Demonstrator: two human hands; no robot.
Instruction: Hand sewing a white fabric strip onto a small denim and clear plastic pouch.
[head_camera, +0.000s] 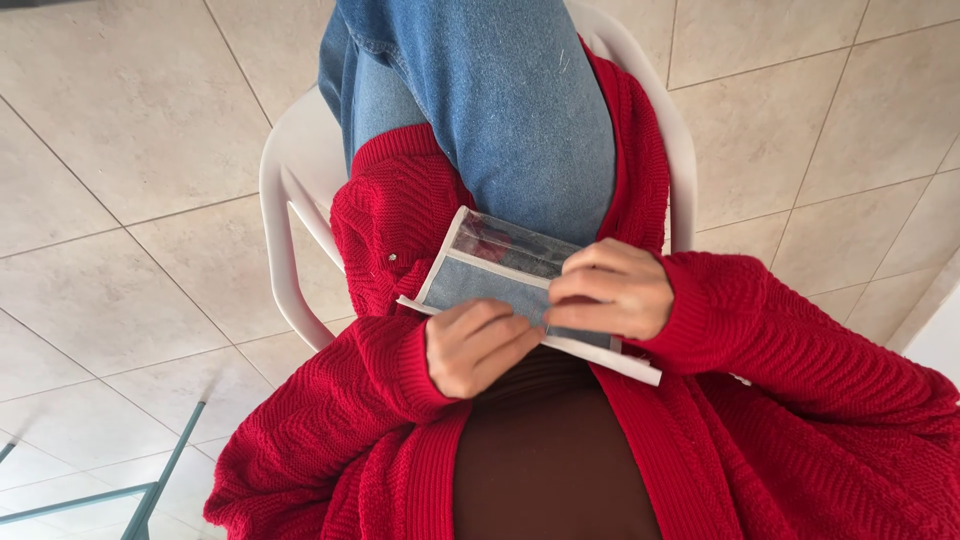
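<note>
The clear pouch (500, 270) with white edging lies on the lap, against the blue jeans (500, 110). The left hand (478, 345) pinches its near edge, grip closed on it; the right hand (610, 290) curls over its right end, fingers clamped there (contents are dark, unclear). It looks shut, opening barely begun.

Both hands (545, 320) grip clear pouch (505, 265) on lap; contents unclear, maybe pens.
</note>
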